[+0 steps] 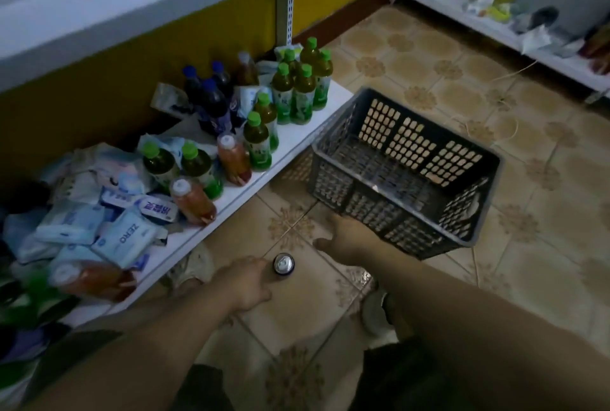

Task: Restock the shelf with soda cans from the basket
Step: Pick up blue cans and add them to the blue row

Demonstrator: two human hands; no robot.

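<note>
left grip: the soda can (284, 264) is held at its left side by the left hand (247, 282), low centre of frame; fingers are curled against it, the wrap looks partial.
right grip: the right hand (345, 234) is set against the near-left corner of the basket (406, 179); fingertips are hidden, so whether the wall is clasped cannot be told.
can position: lid up, on or just above the floor tiles (429, 87) (which one cannot be told), not yet on the shelf.
basket: tipped, opening turned toward the camera, centre right; no cans are made out inside.
shelf: the low white shelf (241, 194) at left is crowded with green-capped bottles (290, 93), orange bottles (194, 201) and packets (122, 239); a bare strip is seen only along the front edge.
risk, slip: the can could be lost from a side-only hold if it is lifted fast.
risk, knock: edge bottles could be toppled if the can is pushed in beside them.
risk, basket: it could be dropped flat or slid if support is taken away while it is tipped.
risk, light: the scene is dim, so the free gap could be misjudged.
</note>
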